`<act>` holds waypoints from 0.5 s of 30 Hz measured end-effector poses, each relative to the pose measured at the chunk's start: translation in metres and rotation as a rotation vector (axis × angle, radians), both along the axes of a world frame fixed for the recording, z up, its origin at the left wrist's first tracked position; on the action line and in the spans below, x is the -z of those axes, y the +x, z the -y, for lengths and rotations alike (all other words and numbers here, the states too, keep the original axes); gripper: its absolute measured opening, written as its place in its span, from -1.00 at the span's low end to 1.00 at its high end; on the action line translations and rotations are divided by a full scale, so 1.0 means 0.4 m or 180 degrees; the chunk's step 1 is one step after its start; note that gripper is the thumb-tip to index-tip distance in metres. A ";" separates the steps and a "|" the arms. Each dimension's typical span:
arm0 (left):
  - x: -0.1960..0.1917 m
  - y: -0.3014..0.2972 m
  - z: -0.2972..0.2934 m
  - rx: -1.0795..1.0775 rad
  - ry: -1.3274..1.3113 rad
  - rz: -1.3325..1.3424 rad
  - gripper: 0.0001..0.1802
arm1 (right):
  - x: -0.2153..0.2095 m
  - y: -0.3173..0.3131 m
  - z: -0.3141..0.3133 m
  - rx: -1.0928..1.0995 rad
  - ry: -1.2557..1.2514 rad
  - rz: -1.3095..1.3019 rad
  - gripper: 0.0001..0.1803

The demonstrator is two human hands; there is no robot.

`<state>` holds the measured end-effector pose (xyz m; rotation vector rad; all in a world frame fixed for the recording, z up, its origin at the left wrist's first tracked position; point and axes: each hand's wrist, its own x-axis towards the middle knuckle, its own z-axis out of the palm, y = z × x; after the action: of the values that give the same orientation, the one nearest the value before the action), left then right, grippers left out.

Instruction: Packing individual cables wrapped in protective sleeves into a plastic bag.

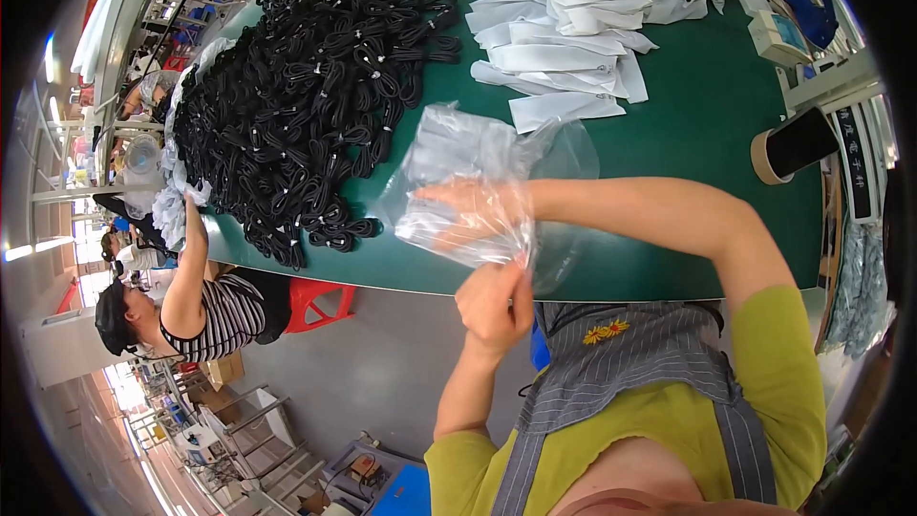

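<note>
A large clear plastic bag (557, 161) lies at the table's near edge with a stack of white packets (468, 145) inside it. My left hand (492, 308) is closed in a fist on the gathered near rim of the bag. My right hand (468, 210) reaches through the bag's mouth from the right. Its fingers are stretched out to the left over the packets, seen blurrily through the film. Whether its palm presses on them is hidden.
A big heap of bundled black cables (306, 96) covers the table's left side. Rows of flat white packets (573, 57) lie at the back. A phone (800, 143) stands beside a tape roll (764, 158) on the right. A co-worker (210, 311) reaches in at left, near a red stool (320, 302).
</note>
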<state>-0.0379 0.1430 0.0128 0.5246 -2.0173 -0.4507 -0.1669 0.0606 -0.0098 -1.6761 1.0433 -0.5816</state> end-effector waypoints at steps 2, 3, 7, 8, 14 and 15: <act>-0.012 0.018 -0.021 0.0087 0.0031 0.0152 -0.76 | 0.036 0.083 0.016 0.0149 0.0310 -0.0140 0.01; -0.014 0.027 -0.032 0.0193 0.0061 0.0275 -0.78 | 0.073 0.119 0.015 0.0319 0.0091 -0.0469 -0.02; 0.044 0.081 -0.054 -0.0005 0.0260 0.0113 -0.82 | 0.117 0.249 0.034 0.1467 -0.0940 -0.1503 -0.09; 0.063 0.096 -0.065 0.0126 0.0253 0.0074 -0.82 | 0.142 0.263 0.060 0.1753 -0.1102 -0.1359 -0.12; 0.040 0.081 -0.093 -0.1503 0.1045 -0.0744 -0.81 | 0.098 0.095 -0.015 0.0149 -0.1501 -0.1024 -0.57; 0.025 0.081 -0.091 -0.1501 0.1050 -0.0788 -0.81 | -0.040 -0.053 -0.059 -0.1067 -0.0655 -0.0727 -0.64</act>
<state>-0.0057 0.1795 0.0030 1.0635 -1.5241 -0.5272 -0.1882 0.0843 0.0060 -2.0832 0.8536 -0.2891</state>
